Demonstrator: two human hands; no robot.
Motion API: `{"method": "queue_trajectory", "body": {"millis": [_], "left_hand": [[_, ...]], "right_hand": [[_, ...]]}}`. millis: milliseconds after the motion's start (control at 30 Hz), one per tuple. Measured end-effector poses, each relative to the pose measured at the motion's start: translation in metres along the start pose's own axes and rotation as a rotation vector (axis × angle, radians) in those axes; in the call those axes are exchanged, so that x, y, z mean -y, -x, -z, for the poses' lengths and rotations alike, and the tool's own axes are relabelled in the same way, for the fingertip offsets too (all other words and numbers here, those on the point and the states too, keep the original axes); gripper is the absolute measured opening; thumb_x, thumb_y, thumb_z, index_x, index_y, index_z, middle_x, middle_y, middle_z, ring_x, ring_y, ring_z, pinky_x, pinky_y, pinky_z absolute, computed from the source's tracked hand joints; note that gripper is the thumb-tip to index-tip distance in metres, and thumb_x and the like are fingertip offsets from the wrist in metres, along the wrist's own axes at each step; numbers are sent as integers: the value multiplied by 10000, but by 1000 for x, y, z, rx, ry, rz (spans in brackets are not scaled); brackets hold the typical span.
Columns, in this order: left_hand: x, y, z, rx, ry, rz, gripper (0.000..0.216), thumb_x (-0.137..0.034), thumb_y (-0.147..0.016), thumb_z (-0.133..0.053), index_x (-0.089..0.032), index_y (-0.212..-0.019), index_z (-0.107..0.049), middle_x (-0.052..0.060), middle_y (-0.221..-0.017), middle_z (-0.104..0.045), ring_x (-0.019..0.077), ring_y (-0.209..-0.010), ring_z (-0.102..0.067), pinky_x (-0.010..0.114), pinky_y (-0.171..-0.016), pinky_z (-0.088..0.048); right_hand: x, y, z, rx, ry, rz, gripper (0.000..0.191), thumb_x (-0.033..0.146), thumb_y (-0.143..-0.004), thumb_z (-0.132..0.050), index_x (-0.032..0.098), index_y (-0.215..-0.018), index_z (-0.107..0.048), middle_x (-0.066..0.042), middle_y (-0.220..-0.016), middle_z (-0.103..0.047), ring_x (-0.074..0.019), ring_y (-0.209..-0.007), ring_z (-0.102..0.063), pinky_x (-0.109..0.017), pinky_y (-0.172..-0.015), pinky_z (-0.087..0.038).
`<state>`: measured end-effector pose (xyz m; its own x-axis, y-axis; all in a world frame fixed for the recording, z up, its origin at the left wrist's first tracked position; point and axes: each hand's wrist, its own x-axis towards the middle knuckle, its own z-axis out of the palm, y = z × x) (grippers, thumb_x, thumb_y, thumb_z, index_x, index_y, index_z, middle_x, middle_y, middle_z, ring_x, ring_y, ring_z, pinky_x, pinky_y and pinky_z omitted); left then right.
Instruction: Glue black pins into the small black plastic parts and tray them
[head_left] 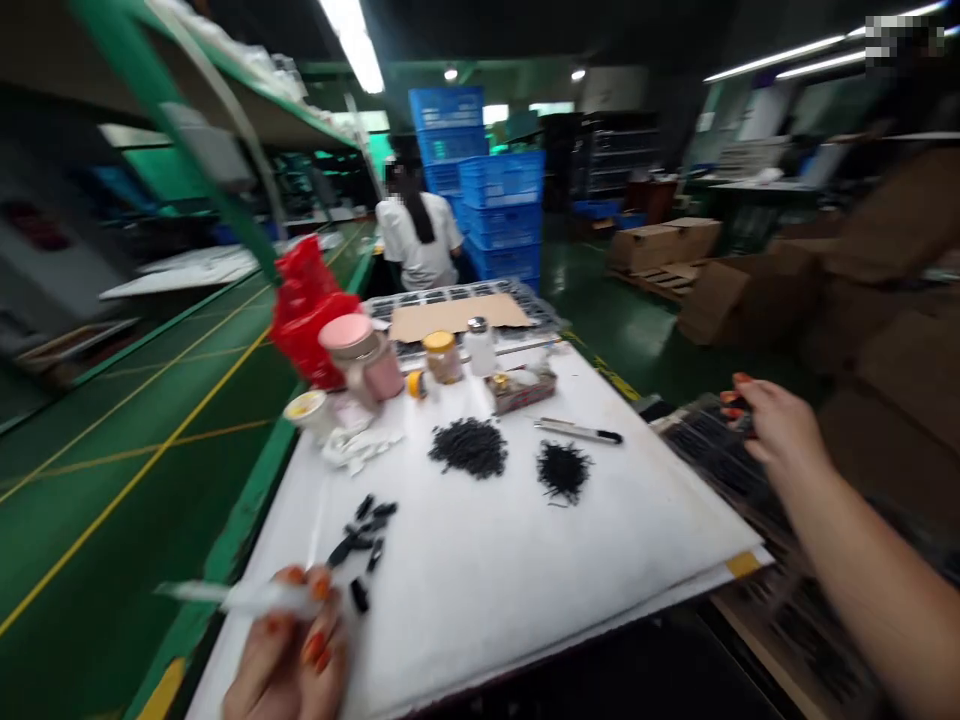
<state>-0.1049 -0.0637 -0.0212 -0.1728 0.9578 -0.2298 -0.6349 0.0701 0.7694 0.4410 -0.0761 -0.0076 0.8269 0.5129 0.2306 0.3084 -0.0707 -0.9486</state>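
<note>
My left hand [289, 650] is closed around a slim, pale, pen-like tool [247, 597] pointing left, blurred by motion. Just beyond it, several loose black pieces [364, 535] lie scattered on the white table top [480, 580]. My right hand [780, 425] is off the table's right side, over dark stacked trays [712, 450]. Its fingers are bent together, and something small and dark seems to be between them. Farther up the table are a heap of small black parts [469, 448], a pile of thin black strips [564, 472] and a slim white-and-black tool [577, 431].
A pink mug [364, 355], yellow-lidded jar [442, 358], white bottle [478, 347] and small box [521, 388] line the back. A red bag [311, 315] stands behind the mug. A green conveyor [150, 400] runs along the left. A person [420, 235] sits ahead by blue crates [502, 215].
</note>
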Motion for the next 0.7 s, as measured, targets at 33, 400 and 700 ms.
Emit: {"method": "queue_trajectory", "body": {"millis": [33,400,700], "left_hand": [[0,5,-3,32,59,-1,398,-270,-512,-825,-222,-875,-669,27,-774,-607,43,-452,-379,127,-358,-377],[-33,23,28,172,154,-244,241,-276,-730,-735,-187,-921,-618,26,-791,-562,45,-488,-446,125,-418,-395],[-27,29,58,46,106,-243,242,-237,-746,-722,-153,-940,-604,50,-835,-595,61,-522,-513,151,-483,-445]], "right_hand": [[19,8,-9,52,-35,14,341,574,-781,-570,236,-812,-537,-103,-713,-584,-159,-444,-503,-309,-379,-365],[152,248,-237,1162,262,912,274,399,-887,-555,202,-698,-572,11,-601,-553,-139,-555,-493,-244,-535,-315],[139,306,-305,1168,282,972,285,437,-901,-540,191,-782,-624,-58,-803,-641,-210,-797,-547,-252,-636,-314]]}}
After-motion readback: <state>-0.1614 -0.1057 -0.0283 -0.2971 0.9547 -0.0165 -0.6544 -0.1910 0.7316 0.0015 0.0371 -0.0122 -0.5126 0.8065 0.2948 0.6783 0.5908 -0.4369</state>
